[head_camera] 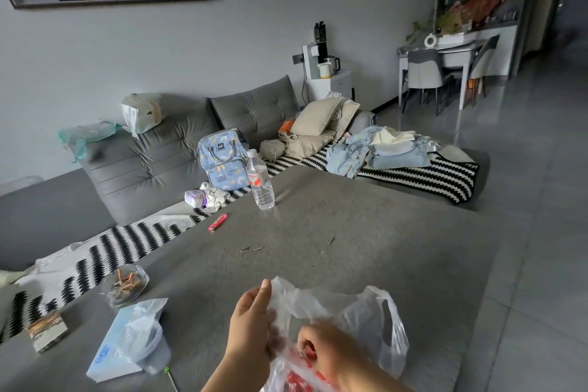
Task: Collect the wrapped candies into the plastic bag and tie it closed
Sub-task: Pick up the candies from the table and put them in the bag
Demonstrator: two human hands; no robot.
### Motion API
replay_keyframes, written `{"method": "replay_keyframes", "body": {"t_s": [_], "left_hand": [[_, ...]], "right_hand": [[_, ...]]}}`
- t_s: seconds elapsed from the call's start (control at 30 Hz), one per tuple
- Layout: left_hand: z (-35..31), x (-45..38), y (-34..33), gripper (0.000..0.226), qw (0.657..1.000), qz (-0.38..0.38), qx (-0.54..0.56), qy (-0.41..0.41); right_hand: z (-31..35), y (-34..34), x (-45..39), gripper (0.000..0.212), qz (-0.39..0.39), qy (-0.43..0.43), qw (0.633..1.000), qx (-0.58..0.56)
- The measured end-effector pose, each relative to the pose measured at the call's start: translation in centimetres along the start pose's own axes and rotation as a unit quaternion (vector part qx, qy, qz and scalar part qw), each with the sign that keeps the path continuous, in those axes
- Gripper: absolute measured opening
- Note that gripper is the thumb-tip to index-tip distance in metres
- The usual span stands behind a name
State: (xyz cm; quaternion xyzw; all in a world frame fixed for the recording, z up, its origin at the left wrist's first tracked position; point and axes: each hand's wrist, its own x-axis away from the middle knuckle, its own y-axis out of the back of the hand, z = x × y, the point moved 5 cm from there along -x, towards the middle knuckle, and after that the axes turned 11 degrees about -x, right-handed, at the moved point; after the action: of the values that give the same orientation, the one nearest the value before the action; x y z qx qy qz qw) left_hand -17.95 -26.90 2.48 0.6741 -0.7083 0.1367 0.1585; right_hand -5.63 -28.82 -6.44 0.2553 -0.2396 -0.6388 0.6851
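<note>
A thin clear plastic bag (pixel 356 312) stands open on the grey table (pixel 334 248) at the bottom centre. My left hand (pixel 251 325) pinches the bag's left rim between thumb and fingers. My right hand (pixel 327 350) is at the bag's mouth with its fingers curled around a red wrapped candy (pixel 310 352). More red-wrapped candies (pixel 299 380) show through the plastic at the bottom edge. The bag's right handle loop (pixel 389 325) hangs free.
On the table: a water bottle (pixel 260 180), a pink lighter (pixel 217 222), a glass ashtray (pixel 124 285), a blue tissue pack (pixel 117 344) under a clear lidded container (pixel 149 340), a small box (pixel 47 331). A grey sofa (pixel 152 156) lies behind.
</note>
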Motion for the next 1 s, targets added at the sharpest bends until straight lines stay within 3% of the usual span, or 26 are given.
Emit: {"method": "replay_keyframes", "body": {"t_s": [0.1, 0.2, 0.3, 0.37, 0.5, 0.67, 0.9, 1.0], "left_hand": [[0.0, 0.0, 0.3, 0.027, 1.0, 0.0, 0.004, 0.007], [-0.5, -0.2, 0.6, 0.023, 1.0, -0.004, 0.01, 0.007], [-1.1, -0.8, 0.8, 0.023, 1.0, -0.008, 0.016, 0.012], [-1.5, -1.4, 0.9, 0.025, 1.0, -0.015, 0.019, 0.014], [-2.6, -2.9, 0.8, 0.022, 0.999, -0.03, 0.022, 0.002], [-4.1, -5.4, 0.6, 0.022, 0.999, -0.044, 0.031, -0.007], [-4.0, -8.8, 1.5, 0.03, 0.997, -0.052, 0.061, -0.001], [-3.4, -10.5, 2.5, 0.033, 0.997, -0.043, 0.061, 0.002]], "right_hand": [[-0.1, 0.1, 0.1, 0.026, 0.013, -0.01, 1.0, 0.006], [0.2, 1.4, 0.0, 0.053, -0.015, 0.009, 0.999, 0.038], [1.8, 4.4, -0.4, 0.031, -0.12, 0.087, 0.989, 0.003], [1.7, 6.9, -1.1, 0.028, -0.24, 0.123, 0.962, -0.053], [-0.1, 10.8, -4.8, 0.034, -0.326, 0.07, 0.934, -0.128], [-6.2, 11.4, -11.9, 0.026, -0.335, -0.033, 0.936, -0.098], [-13.7, 8.4, -20.0, 0.053, -0.296, -0.146, 0.942, -0.058], [-13.5, 6.4, -23.8, 0.057, -0.273, -0.128, 0.952, -0.051]]}}
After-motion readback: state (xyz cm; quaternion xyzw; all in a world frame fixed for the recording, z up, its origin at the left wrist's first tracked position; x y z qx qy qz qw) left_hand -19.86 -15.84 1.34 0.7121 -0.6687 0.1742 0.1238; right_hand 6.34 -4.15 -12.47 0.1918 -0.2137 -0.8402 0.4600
